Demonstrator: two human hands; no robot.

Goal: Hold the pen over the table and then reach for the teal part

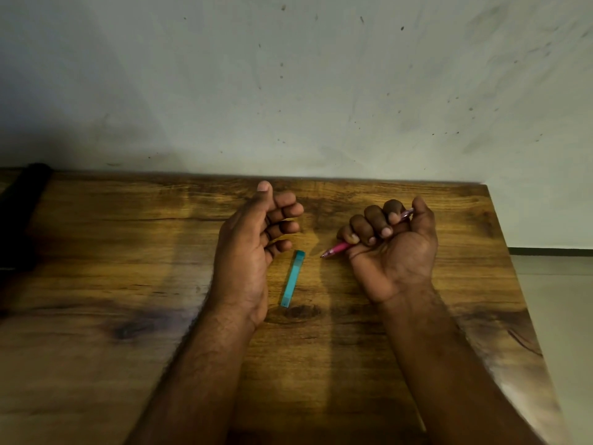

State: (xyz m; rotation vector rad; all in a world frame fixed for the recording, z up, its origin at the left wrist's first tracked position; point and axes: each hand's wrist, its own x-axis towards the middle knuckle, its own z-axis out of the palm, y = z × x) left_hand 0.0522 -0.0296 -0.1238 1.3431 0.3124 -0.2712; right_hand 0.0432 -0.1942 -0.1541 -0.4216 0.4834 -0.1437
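Two bare forearms reach up from the lower frame over the wooden table [96, 284]. At centre right, the right hand [393, 242] has its grip curled tight round a pink pen [340, 247], tip pointing lower left. At centre, the left hand [253, 245] rests on its edge, fingers loosely bent, holding nothing. A teal lead case [292, 278] lies flat between the hands, just beside the left palm.

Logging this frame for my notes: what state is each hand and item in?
left hand: palm up, fingers loosely curled, holding nothing
right hand: fist gripping the pink pen
pink pen: held, tip pointing left
teal case: lying flat on the wooden table, untouched
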